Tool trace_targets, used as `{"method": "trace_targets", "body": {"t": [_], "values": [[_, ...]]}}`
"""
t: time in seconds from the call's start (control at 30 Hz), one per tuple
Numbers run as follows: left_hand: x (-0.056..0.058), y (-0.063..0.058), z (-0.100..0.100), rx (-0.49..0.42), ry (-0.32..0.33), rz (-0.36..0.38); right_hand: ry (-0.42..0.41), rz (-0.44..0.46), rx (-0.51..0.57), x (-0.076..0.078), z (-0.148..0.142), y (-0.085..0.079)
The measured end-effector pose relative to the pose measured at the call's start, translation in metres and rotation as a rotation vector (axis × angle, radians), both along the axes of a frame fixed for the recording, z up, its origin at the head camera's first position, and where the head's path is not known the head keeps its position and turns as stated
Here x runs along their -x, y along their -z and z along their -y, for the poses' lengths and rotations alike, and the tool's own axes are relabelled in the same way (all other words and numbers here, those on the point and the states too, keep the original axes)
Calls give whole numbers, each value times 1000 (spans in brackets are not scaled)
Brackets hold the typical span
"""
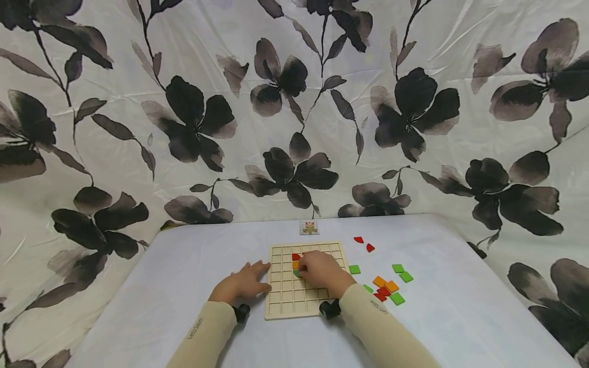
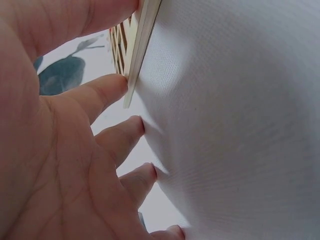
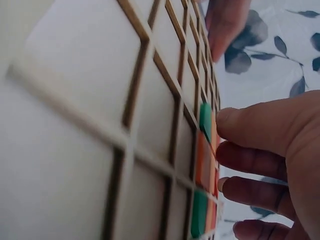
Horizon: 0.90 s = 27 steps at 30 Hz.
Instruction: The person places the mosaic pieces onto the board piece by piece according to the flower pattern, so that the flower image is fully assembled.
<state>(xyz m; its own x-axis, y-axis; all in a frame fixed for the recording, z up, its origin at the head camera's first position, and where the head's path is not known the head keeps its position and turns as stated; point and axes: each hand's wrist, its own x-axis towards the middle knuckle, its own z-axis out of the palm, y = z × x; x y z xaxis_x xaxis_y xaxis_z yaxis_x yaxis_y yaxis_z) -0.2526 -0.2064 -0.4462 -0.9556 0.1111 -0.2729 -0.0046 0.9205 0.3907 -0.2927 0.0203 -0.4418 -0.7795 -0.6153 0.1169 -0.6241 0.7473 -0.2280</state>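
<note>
A wooden grid board [image 1: 285, 309] lies on the table. My left hand [image 1: 246, 282] is spread at its left edge; in the left wrist view the thumb and index finger [image 2: 107, 90] touch the board's side, and the other fingertips rest on the cloth. Over the upper middle of the grid, my right hand [image 1: 322, 271] has its fingertips down at the coloured tiles. Left of it show a red tile [image 1: 296, 257], an orange tile [image 1: 295, 265] and part of a green tile [image 1: 296, 273]. In the right wrist view, thumb and fingers meet the tiles' faces, with nothing visible between them.
Right of the board lie loose green tiles [image 1: 398, 298], orange tiles [image 1: 391, 286] and red tiles [image 1: 383, 291]. Two red pieces [image 1: 370, 248] sit farther back. A small pattern card [image 1: 309, 227] is behind the board, near the flowered backdrop [image 1: 294, 174].
</note>
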Motion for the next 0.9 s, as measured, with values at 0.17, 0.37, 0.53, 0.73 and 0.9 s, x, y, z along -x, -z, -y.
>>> {"method": "trace_targets", "body": {"t": [0.17, 0.37, 0.53, 0.73, 0.9], "values": [[-1, -2, 0, 0, -1, -1, 25, 111, 59, -1, -21, -8], [-2, -4, 0, 1, 9, -2, 68, 155, 106, 2, -52, -19], [-3, -5, 0, 3, 11, -3, 110, 152, 117, 6, -77, -30], [-4, -3, 2, 2, 15, -14, 164, 184, 99, 9, -108, -35], [-2, -1, 1, 6, 28, -26, 231, 248, 72, 6, -133, -34]]}}
